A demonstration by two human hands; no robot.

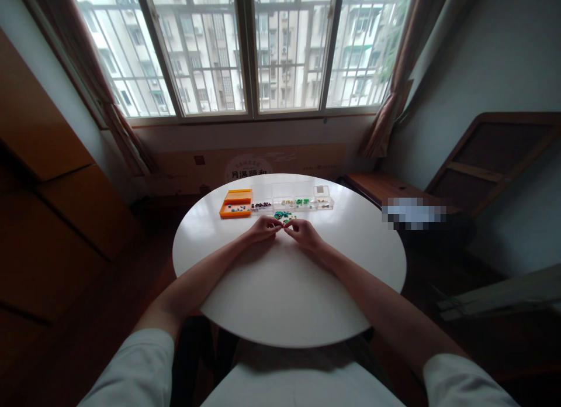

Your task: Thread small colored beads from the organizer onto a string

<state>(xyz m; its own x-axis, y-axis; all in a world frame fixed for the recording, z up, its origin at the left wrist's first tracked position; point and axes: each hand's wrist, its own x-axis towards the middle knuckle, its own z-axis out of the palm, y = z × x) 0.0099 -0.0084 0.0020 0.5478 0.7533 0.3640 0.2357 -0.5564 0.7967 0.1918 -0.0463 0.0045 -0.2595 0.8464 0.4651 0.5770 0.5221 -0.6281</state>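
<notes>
White and glossy, the round tabletop (289,302) carries clear compartment trays (302,209) and an open orange box (239,201) toward the window side. Just in front, a seated person's left hand (266,228) and right hand (304,234) nearly meet, thumb and finger pinched on each, anything between them too small to make out, beside a heap of green pieces (283,215). Such tiny parts likely reward light fingertip pressure, steadied wrists and square alignment.
</notes>
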